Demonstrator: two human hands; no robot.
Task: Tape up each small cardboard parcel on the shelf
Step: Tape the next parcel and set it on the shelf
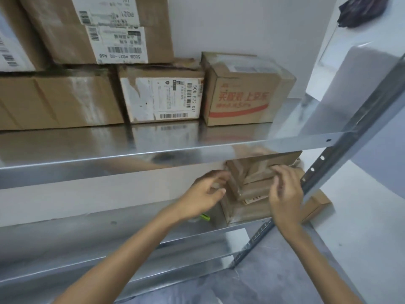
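Reading labels on upper shelf [87,145]: labelled box [162,95] showed "500 E72 071"; printed box [247,93] bore red Chinese characters. Small parcels [252,187] sat stacked at right end of lower shelf [131,222]. Left hand [205,195] and right hand [285,189] curled against the stack; grip not discernible.

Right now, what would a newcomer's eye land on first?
The left hand and right hand meet at a stack of small parcels on the lower shelf, far right. Above, on the shiny upper shelf, sits a box with red print next to large labelled cartons.
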